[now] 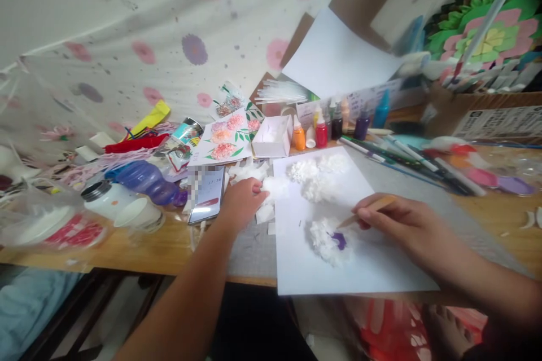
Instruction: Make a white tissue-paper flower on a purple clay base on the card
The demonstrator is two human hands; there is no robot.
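A white sheet of paper (305, 271) lies on the wooden table (139, 248) in front of me, with several fluffy white tissue clumps stuck on it. My right hand (402, 225) pinches a thin wooden stick (368, 210) whose tip touches a purple blot (339, 240) on the nearest clump (326, 237). My left hand (242, 200) rests at the sheet's left edge, its fingers closed on a piece of white tissue (273, 187). More clumps (315, 177) sit higher on the sheet.
A phone (207, 194) lies left of my left hand. Paint bottles (322, 131), a white box (273, 136) and a flower picture (224, 138) stand behind. Pens (406, 155) spread to the right. A purple bottle (146, 180), jars and scraps crowd the left.
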